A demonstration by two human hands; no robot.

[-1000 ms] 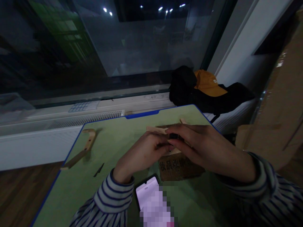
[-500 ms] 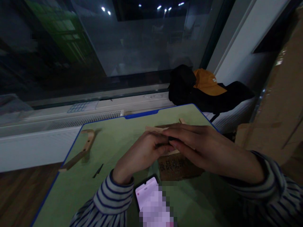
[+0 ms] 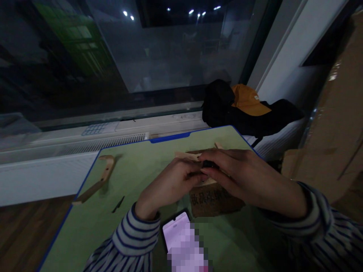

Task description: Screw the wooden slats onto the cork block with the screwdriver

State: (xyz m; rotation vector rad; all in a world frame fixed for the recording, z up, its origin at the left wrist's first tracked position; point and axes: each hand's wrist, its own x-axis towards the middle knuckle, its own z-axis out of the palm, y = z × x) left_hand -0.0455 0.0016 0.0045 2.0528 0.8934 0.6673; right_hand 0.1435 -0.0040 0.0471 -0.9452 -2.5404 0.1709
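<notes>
Two-handed pinch from the head camera: left hand (image 3: 170, 185) and right hand (image 3: 241, 177) closed narrow, fingertips together on a small dark piece (image 3: 209, 164), just above pale wooden strips (image 3: 184, 155) and an inscribed wooden block (image 3: 215, 200) on the green desk (image 3: 141, 162). Lit phone (image 3: 181, 236) at the near edge; curved wooden part (image 3: 106, 170) and thin dark sliver (image 3: 118, 204) well apart to the left. Easily dropped and lost in this dim light with any loosening of the pinch, or knocked against the strips below.

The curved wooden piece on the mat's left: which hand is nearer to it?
Left. The left hand is right of the curved wooden piece, not touching it; the right hand is farther right.
</notes>
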